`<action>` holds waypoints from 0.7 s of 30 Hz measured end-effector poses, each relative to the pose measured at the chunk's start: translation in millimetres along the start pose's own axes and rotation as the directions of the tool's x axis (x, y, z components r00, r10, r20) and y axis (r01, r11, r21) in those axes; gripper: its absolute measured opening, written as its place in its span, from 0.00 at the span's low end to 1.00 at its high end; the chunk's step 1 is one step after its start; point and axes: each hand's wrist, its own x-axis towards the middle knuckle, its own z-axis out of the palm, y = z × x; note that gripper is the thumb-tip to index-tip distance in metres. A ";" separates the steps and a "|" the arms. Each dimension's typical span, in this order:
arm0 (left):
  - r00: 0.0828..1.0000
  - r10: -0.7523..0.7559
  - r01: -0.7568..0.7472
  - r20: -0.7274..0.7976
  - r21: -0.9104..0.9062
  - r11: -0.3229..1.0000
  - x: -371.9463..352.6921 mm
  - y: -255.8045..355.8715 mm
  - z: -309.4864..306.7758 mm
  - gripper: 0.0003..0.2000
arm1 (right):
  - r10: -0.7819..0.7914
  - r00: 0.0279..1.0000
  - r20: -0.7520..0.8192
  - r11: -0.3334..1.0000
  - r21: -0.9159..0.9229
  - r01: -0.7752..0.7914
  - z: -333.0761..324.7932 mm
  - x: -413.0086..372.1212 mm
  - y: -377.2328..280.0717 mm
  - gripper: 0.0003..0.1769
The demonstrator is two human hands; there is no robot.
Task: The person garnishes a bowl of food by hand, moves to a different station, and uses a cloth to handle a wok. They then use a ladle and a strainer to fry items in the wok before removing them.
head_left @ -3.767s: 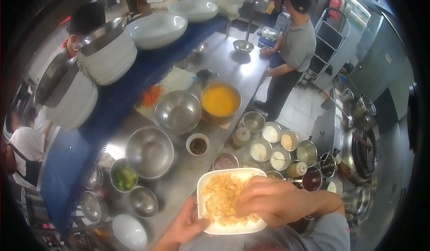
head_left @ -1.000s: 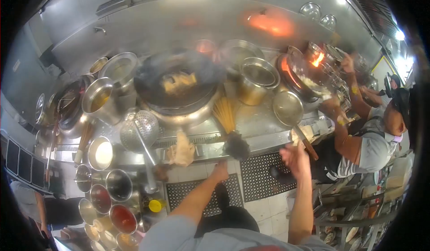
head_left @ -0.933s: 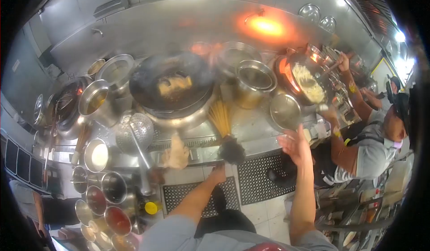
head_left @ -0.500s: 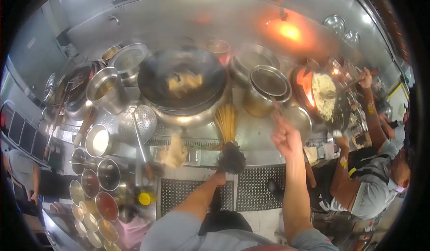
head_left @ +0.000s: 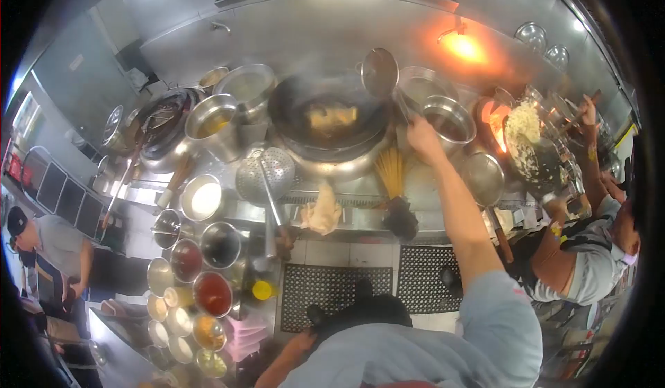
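Note:
My right hand (head_left: 422, 139) is closed on the handle of a round ladle (head_left: 379, 73), raised at the right rim of the black wok (head_left: 291, 121). Yellow food pieces (head_left: 332, 117) lie in the wok. Just right of my right hand stands an uncovered metal pot (head_left: 464, 128). My left hand (head_left: 301, 343) is low beside my waist, over the floor mat; its fingers are too unclear to read. A bamboo brush (head_left: 392, 173) with a dark wrapped end and a crumpled beige cloth (head_left: 321, 211) are at the front edge of the stove.
At the left are a perforated skimmer (head_left: 264, 173), a pot of yellow liquid (head_left: 211, 121) and several sauce containers (head_left: 213, 293). A co-worker (head_left: 589, 263) at the right tosses food (head_left: 524, 125) over a flaming burner. Another person (head_left: 55, 246) stands at the far left.
The ladle has been lifted off the pot and carried to the wok's right rim. My left hand has moved from the brush's dark end back toward my waist. The view has shifted left.

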 end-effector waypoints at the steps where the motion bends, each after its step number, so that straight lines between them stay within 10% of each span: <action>1: 0.994 -0.105 0.103 -0.019 -0.085 0.991 -23.5 -8.8 -7.4 0.27 | 0.027 0.999 0.022 0.997 -0.066 -0.026 8.0 12.4 -5.9 0.21; 7: 0.878 -0.475 0.387 -0.064 -0.489 0.782 -80.0 -74.9 41.4 0.26 | 0.032 0.986 0.164 0.984 -0.180 -0.002 89.5 80.6 28.0 0.18; 11: 0.835 -0.544 0.370 -0.084 -0.645 0.668 -80.2 -80.5 66.4 0.26 | 0.091 0.900 0.427 0.899 0.354 -0.259 117.4 76.5 17.8 0.11; 14: 0.823 -0.560 0.338 -0.098 -0.707 0.621 -74.6 -78.6 78.6 0.26 | 0.044 0.831 0.554 0.478 0.719 -0.505 135.5 65.4 8.7 0.09; 21: 0.814 -0.570 0.309 -0.107 -0.753 0.581 -71.2 -77.9 94.1 0.26 | -0.056 0.809 0.585 0.654 0.634 -0.413 129.3 41.2 -38.5 0.16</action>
